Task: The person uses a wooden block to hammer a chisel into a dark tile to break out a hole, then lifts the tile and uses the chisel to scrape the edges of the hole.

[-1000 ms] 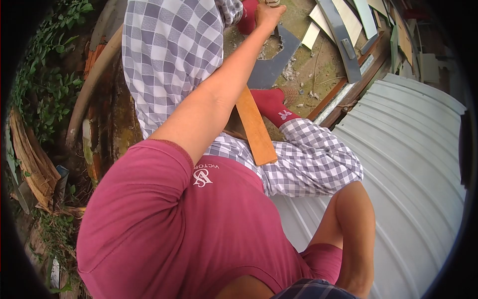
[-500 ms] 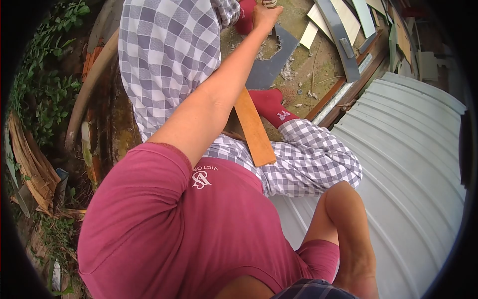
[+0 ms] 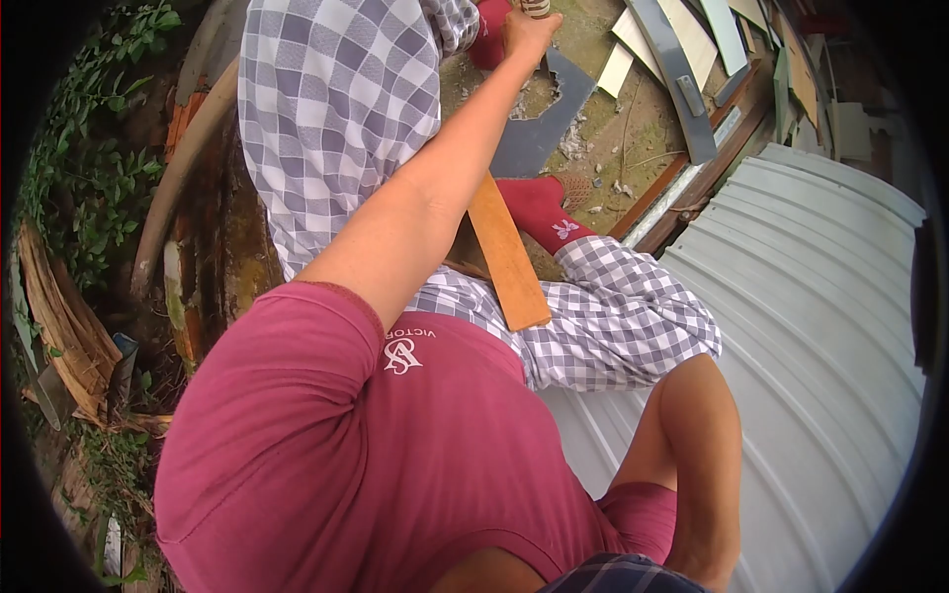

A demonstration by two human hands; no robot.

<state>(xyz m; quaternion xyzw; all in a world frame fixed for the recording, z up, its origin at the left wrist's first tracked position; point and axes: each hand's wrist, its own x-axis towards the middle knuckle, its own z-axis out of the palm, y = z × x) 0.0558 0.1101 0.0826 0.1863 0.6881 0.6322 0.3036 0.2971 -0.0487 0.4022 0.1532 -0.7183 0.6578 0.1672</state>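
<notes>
My left arm reaches forward, and my left hand (image 3: pixel 530 34) is wrapped round a pale, striped object (image 3: pixel 535 8) like a handle at the top edge. Just below it a dark grey curved piece (image 3: pixel 542 124) lies on the ground. An orange-brown wooden board (image 3: pixel 507 255) lies against my checked trousers (image 3: pixel 623 326), between my legs. Beside the grey piece is my red-socked foot (image 3: pixel 539 210). My right elbow is bent at the lower right, with the forearm folded back; the right hand is out of view.
A ribbed metal sheet (image 3: pixel 801 287) spreads across the right side. Grey and cream strips (image 3: pixel 677 79) lie at the upper right, beside a long brown rail (image 3: pixel 662 205). On the left are a curved wooden pole (image 3: pixel 178 188), split wood (image 3: pixel 69 331) and green plants (image 3: pixel 84 148).
My right elbow and forearm have shifted slightly. My left hand stays closed in nearly the same place, and the board has not visibly moved.
</notes>
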